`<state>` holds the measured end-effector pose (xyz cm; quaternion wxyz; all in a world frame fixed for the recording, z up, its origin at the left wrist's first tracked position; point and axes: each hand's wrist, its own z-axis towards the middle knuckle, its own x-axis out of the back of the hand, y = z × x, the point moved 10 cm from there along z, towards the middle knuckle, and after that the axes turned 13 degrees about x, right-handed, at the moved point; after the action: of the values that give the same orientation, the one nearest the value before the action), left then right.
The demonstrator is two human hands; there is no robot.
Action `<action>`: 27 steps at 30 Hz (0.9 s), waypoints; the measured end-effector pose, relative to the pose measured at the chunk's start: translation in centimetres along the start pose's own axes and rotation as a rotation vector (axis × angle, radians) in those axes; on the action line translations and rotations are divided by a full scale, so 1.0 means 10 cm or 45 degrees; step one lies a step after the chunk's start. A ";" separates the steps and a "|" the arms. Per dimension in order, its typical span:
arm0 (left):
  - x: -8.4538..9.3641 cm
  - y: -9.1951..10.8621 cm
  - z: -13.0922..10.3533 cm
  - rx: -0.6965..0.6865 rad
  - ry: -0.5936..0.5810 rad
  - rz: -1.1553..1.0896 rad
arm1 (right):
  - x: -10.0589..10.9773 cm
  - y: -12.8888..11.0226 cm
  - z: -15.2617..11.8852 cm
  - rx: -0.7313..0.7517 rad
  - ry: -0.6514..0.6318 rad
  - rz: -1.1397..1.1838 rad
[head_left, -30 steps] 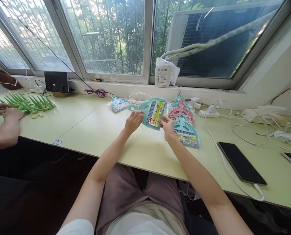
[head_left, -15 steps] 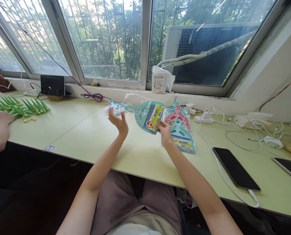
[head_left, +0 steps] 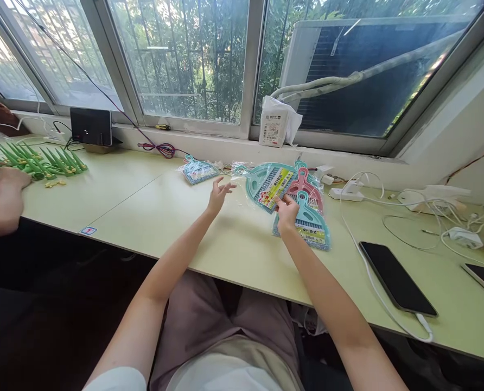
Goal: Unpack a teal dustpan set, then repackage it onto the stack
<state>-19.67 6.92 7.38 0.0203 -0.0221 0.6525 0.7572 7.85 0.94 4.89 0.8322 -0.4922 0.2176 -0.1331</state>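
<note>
In the head view my right hand grips the brush edge of a turquoise dustpan-and-brush set in clear wrap, its handle pointing left. Part of this set overlaps other wrapped sets: a pink dustpan set and a turquoise dustpan set in front of it. My left hand hovers over the table with fingers spread, holding nothing. Behind it, a further wrapped turquoise set lies near the wall.
A co-worker's hand rests by green spiky plastic pieces at far left. A tablet stands near the window. White cables and a power strip lie at right, beside a black phone. A tissue pack sits on the sill.
My right hand has carried the turquoise set rightward, over the other sets. The left hand has shifted right, away from the set by the wall. The view has tilted slightly.
</note>
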 end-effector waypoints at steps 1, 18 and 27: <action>0.03 0.01 0.02 0.033 -0.025 -0.045 | 0.00 0.01 0.02 -0.012 -0.002 0.008; 0.02 -0.04 0.02 0.277 -0.404 -0.290 | -0.20 -0.01 0.07 -0.013 -0.272 0.049; -0.01 0.06 -0.06 0.273 -0.581 -0.330 | -0.26 -0.05 0.09 0.011 -0.401 0.009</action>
<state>-19.59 6.24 7.94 0.2654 0.0679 0.6991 0.6604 6.04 2.55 6.29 0.8587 -0.5026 0.0856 -0.0525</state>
